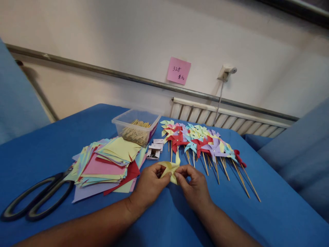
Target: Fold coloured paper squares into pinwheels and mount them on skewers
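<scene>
While both forearms are rested on the blue table [51, 151], a piece of yellow paper [171, 168] is held between the two hands just above the cloth, near the front middle of the table. The paper is pinched by the fingers of the left hand [149, 185] on its left edge, with the thumb on top, and by the fingers of the right hand [193, 187] on its right side; the fingers of both hands are closed narrowly on it. The paper is bent and partly folded, and one corner of it is pointed upward.

To the left of the hands, a loose pile of coloured paper squares [108, 163] is spread, with yellow, pink, red and lilac sheets seen on it. Beside this pile, at the far left, a pair of large black-handled scissors [38, 197] is laid flat. Behind the pile, a clear plastic box [135, 127] with thin wooden sticks in it is placed. Some small white boxes [155, 149] are lying between the plastic box and the hands. To the right, many finished paper pinwheels [203, 142] on wooden sticks are laid in a row, overlapping each other. On the wall behind, a pink note [178, 70] is stuck.
</scene>
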{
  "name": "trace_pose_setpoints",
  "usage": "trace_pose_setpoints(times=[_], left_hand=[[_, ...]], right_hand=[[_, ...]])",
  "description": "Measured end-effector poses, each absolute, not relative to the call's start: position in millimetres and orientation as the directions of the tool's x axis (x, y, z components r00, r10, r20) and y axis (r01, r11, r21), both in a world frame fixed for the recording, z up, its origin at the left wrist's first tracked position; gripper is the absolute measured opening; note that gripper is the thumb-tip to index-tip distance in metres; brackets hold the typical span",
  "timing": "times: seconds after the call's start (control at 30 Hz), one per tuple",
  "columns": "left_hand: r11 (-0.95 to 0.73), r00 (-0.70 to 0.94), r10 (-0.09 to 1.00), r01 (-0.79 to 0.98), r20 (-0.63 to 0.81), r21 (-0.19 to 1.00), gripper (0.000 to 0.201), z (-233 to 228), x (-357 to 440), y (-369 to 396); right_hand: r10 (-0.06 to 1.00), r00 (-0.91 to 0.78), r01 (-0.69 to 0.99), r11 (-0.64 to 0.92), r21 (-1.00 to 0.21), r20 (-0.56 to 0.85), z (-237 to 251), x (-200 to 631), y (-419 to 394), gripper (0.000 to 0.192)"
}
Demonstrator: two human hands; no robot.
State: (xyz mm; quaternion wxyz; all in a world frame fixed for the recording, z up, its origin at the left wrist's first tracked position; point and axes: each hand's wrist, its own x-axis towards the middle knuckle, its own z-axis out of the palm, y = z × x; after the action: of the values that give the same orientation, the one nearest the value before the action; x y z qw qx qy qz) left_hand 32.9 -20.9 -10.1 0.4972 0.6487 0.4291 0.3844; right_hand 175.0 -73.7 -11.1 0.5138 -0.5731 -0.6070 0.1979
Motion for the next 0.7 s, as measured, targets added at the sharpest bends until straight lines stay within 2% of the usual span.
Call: trace_pose_setpoints(times=[0.3, 0.7], left_hand=[[-0.142, 0.365, 0.928, 0.142, 0.082, 0.98, 0.013, -10.7, 32.7, -20.6], [-0.14, 0.319, 0.946, 0.215, 0.066, 0.967, 0.015, -6.8, 32.8, -23.2]], right_hand=[[0.899, 0.192, 0.511, 0.25, -0.822, 0.393, -9.3, 175.0, -76.3, 0.009], [0.897, 0.164, 0.517, 0.277, -0.81, 0.411, -8.9, 173.8, -75.9, 0.01]])
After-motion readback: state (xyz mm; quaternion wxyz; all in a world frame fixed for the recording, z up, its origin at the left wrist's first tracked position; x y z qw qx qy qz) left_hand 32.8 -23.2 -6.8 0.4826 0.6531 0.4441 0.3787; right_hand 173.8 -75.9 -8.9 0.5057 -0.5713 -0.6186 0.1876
